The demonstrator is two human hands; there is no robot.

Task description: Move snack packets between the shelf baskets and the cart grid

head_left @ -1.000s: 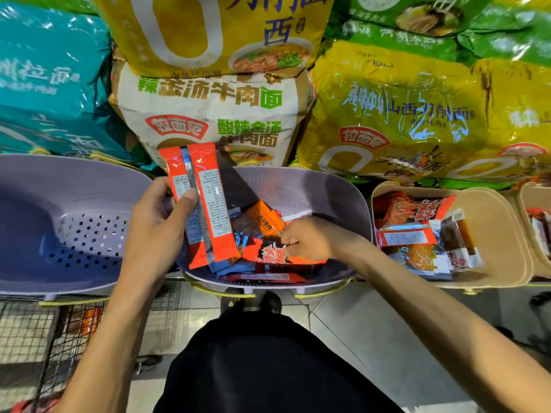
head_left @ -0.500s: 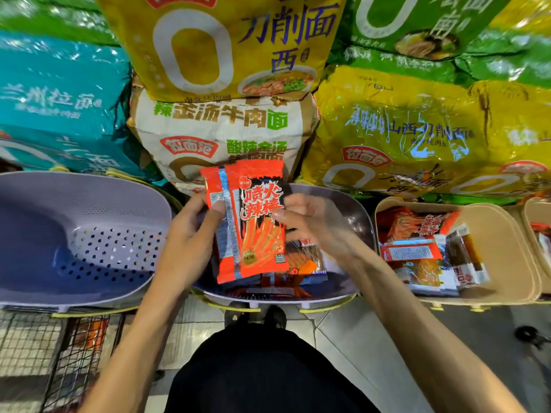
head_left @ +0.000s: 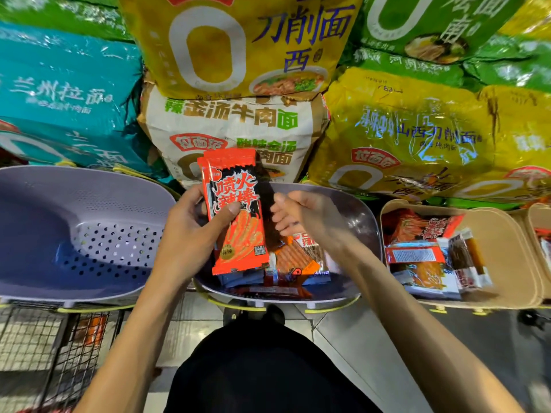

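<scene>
Floor (head_left: 185, 329): grey shop tiles underfoot, dark clothing at the bottom edge.
Cart grid (head_left: 68, 347): black wire, near left, below the baskets; something orange behind the wire, too blurred to name.
Left hand (head_left: 190, 234): gripping a thin stack of packets, thumb pressed across the front, fingers behind; probably kept upright to take further packets flat against it.
Packets (head_left: 235, 213): red-orange foil wrappers with a black panel of white characters, a picture of orange sticks low on the front, a crimped top edge; edge of a second wrapper visible at left; raised above the middle basket, clear of its contents.
Right hand (head_left: 304, 216): just right of the stack, palm up, fingers loosely curled, nothing in them; touching the stack or not, cannot tell; probably kept free to fetch another packet.
Middle basket (head_left: 362, 225): lilac plastic, more wrappers lying loose in the bottom, orange and blue among them.
Left basket (head_left: 89, 204): lilac, perforated bottom, directly above the cart grid.
Right basket (head_left: 507, 251): beige, holding mixed red, orange and brown wrappers.
Noodle bags (head_left: 232, 123): large, stacked behind the baskets; teal far left, yellow and cream in the middle, green far right.
Step, as a guess: gathering matching packets into one hand for the trip to the cart grid.
</scene>
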